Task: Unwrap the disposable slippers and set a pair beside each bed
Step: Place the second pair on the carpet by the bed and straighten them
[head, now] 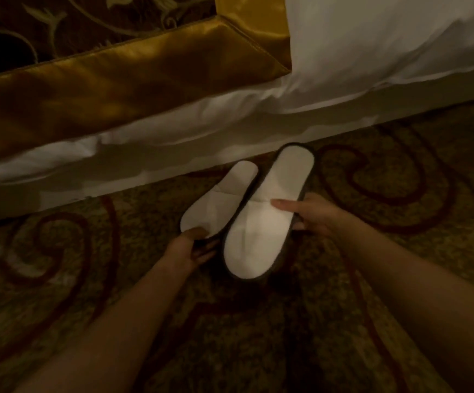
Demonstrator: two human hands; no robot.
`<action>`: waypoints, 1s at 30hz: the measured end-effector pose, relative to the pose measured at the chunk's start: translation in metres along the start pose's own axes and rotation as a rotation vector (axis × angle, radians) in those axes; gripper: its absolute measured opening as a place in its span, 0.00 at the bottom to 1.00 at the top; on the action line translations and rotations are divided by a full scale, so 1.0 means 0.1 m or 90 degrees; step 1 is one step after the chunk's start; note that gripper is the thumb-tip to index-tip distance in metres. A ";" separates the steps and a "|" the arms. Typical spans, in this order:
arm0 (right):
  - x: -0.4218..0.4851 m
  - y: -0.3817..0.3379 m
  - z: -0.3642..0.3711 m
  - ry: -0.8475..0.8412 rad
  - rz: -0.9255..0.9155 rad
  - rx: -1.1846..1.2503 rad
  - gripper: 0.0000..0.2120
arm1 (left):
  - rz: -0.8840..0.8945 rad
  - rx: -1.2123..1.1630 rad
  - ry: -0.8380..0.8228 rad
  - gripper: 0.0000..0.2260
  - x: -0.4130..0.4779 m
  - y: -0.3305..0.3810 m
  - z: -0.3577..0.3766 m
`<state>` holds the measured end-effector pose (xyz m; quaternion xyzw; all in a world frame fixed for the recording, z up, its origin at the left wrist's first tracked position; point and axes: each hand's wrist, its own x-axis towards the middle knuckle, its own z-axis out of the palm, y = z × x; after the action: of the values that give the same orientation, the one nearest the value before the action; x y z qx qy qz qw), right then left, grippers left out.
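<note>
Two white disposable slippers with dark edging lie side by side over the patterned carpet, right beside the bed point(230, 129). My left hand point(192, 248) grips the near end of the left slipper point(219, 199), its fingers curled under the toe edge. My right hand point(313, 212) holds the right slipper point(270, 211) at its side, one finger stretched across the top and the others underneath. The right slipper partly overlaps the left one. No wrapper is in view.
The bed has white sheets hanging to the floor, a gold satin runner point(111, 89) at the left and a white duvet point(386, 38) at the right. Swirl-patterned carpet point(386, 180) spreads all around the slippers.
</note>
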<state>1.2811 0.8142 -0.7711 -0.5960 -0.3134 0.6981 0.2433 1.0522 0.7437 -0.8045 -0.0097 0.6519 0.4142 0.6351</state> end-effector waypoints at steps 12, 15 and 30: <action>0.57 0.19 -0.26 0.199 -0.011 -0.468 0.36 | -0.031 -0.113 0.025 0.20 0.04 -0.45 -0.06; 0.63 0.24 -0.30 0.216 -0.085 -0.527 0.32 | 0.007 -0.099 0.043 0.22 -0.04 -0.74 0.06; 0.73 0.47 -0.13 0.322 -0.205 -0.888 0.47 | 0.264 0.830 0.321 0.41 0.08 -0.37 0.63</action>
<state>1.2827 0.8358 -0.8562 -0.7006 -0.7000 0.1360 -0.0261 1.1221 0.7582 -0.8215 0.3991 0.8810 0.0388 0.2512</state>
